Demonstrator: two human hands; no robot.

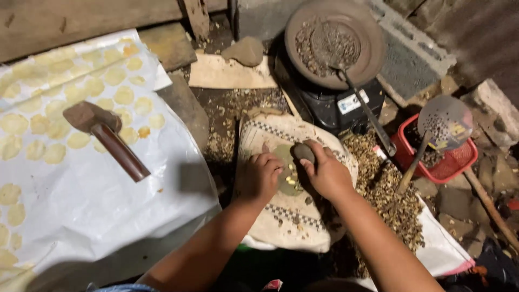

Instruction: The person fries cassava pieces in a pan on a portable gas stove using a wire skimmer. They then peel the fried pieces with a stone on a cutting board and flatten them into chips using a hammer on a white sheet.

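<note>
The right hand (326, 173) was closed around a small grey stone (303, 152). The fingers wrapped over the top of it, and the stone poked out above them. It sat just above the flat stone slab (287, 174) in the middle of the folded sack (259, 140). The stone looked hard and heavy for how small it was. It looked smooth too, so it could slip. I think the best place to hold it was around its fat middle, with the palm on top.

The left hand (261, 176) rested on the left edge of the slab. Its fingers curled down near some little pale seeds (292, 180) on the slab. I could not tell if it pinched one or just touched them. The seeds looked tiny and light, and easy to break.

To the right of the slab lay a big heap of broken shells (389, 189). Past the shells stood a red basket (451, 162) with a holey metal scoop (446, 121) over it. Above the slab, a dark pan (373, 43) full of nuts sat on a black stove (335, 105). Far to the left of the slab was a white sheet (81, 205) with flat yellow rounds (123, 95) laid out on it. A wooden-handled tool (108, 138) lay on the sheet.
</note>
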